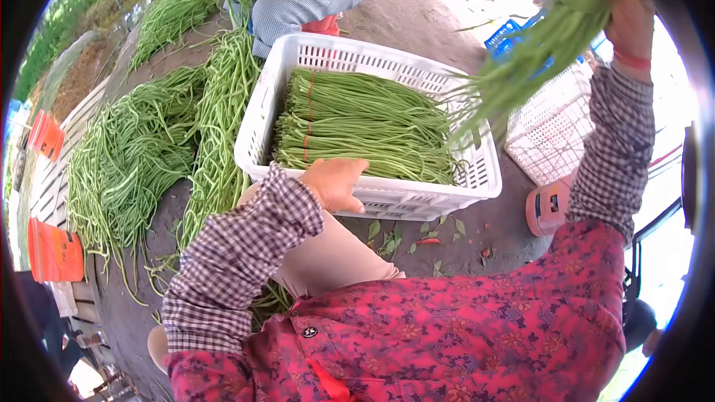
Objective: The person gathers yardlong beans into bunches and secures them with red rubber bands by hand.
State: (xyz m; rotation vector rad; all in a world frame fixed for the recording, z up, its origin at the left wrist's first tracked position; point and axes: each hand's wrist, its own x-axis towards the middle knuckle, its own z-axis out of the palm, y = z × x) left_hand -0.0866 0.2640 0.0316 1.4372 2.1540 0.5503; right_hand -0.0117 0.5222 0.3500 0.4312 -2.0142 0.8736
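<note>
In the head view, a white plastic crate (365, 193) stands before me, holding bunches of long green beans (372, 123) laid side by side, with reddish ties near their left ends. My left hand (335, 184) is at the crate's near rim, its visible fingers apart and nothing seen in them. Raised at the upper right, my right hand (622, 4) grips a bundle of long beans (540, 67). The bundle's loose ends hang down and left over the crate's right end, blurred by motion. Part of the right hand is smeared.
Loose long beans (134, 156) lie heaped on the left. Another person's patterned trouser leg (305, 11) is behind the crate. A second white crate (555, 130), a pink container (547, 208) and a blue crate (514, 37) stand right. Orange buckets (56, 251) are far left.
</note>
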